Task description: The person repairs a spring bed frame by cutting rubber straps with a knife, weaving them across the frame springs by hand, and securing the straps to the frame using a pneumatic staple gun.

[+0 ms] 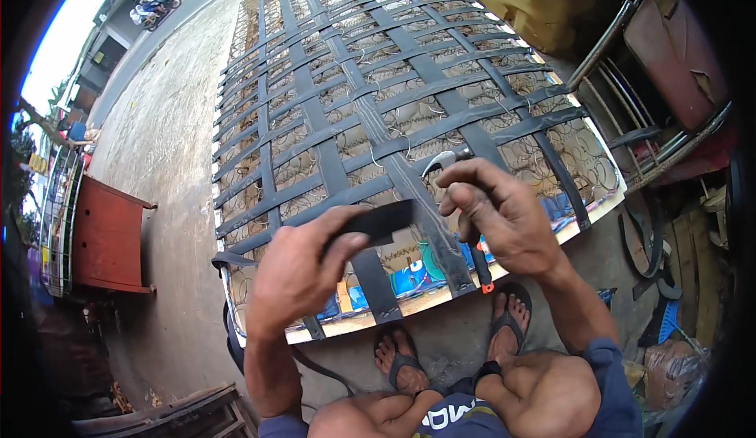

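One flat black strip (387, 219) is pinched by the left hand (298, 265), likely for control; the right hand (508, 221) curls over a black-handled metal hammer (479, 266), grip unclear.

1. Gripping a flat, black rubbery strip (386, 219) in the left hand (293, 263), pointing its free end rightward.
2. Curling the thumb and fingers of the right hand (504, 221) together above a hammer (479, 263) with a curved silver head and black, orange-tipped handle.
3. Facing flat, dark-grey rubbery straps (427, 69), woven crosswise above coiled metal springs (597, 172) in a pale-edged rectangular frame (346, 327).
4. Planting both feet (517, 314), in black thong sandals (404, 361), at the frame's near edge.
5. Working between a red, boxy cabinet (109, 233) at left and a torn, maroon padded chair (669, 52) at right.
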A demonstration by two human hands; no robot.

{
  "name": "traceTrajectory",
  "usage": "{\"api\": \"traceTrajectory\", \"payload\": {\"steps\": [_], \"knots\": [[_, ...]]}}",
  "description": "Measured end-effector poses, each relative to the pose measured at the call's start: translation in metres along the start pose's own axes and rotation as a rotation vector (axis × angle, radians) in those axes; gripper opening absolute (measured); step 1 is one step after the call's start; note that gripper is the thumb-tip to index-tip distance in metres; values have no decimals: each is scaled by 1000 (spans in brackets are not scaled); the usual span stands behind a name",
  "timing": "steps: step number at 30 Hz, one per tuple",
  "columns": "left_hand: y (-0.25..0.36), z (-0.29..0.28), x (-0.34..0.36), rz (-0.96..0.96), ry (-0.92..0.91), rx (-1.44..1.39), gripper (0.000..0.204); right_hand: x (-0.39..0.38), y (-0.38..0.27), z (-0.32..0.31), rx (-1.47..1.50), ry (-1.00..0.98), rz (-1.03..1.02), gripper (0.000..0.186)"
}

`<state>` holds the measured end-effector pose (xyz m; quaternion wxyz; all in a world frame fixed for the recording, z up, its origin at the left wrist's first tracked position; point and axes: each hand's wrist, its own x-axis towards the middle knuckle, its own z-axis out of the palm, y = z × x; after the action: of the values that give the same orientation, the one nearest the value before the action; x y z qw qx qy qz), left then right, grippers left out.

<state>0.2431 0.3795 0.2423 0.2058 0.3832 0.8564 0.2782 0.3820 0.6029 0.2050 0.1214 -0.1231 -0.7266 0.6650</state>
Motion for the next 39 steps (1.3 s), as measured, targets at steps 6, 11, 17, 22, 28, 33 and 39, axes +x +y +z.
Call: {"api": "traceTrajectory", "payload": {"steps": [6,11,17,22,28,33,39], "knots": [[-16,33,-7,-455,236,716,22,1,129,37,-718,-216,10,34],[-24,91,21,-95,200,515,20,11,132,72,-837,-266,248,47],[-23,90,37,172,317,479,21,17,124,65,-419,-159,414,52],[-39,92,49,-177,-16,375,26,15,144,69,-507,-67,335,48],[-82,87,62,-184,-79,156,34,14,145,70,-517,-121,314,64],[-77,72,77,-427,-300,-134,33,12,143,68,-501,-150,330,64],[-75,82,101,-397,-436,264,33,13,141,66,-489,-164,297,62]]}}
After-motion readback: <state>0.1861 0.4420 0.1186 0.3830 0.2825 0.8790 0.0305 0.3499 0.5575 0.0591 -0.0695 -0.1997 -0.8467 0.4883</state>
